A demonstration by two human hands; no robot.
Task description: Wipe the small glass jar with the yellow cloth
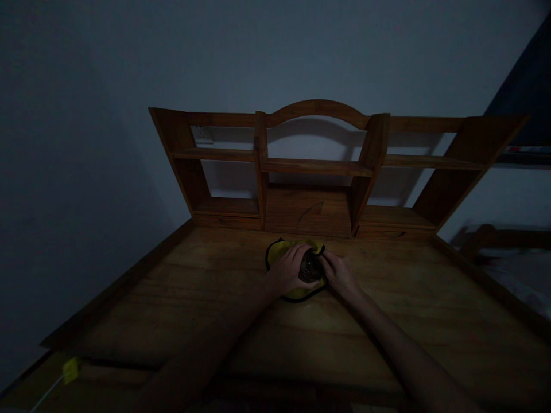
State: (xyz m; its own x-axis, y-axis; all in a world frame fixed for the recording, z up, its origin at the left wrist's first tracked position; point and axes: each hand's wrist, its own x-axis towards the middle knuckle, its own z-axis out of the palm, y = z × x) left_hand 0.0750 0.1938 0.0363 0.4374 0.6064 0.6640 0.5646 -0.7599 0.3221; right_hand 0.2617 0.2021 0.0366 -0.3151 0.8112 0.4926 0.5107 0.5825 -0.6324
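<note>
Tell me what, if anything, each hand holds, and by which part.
The left hand grips a dark, shiny object around its side. The right hand seems to pinch the black-edged yellow cloth by its raised edge.

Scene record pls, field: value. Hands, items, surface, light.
left hand: curled around dark glossy object
right hand: at right edge of yellow cloth; grip hard to make out
cloth: black-trimmed, on wooden desk, under the left hand
object identity: too dark to tell
behind: wooden hutch against wall
light: dim
</note>
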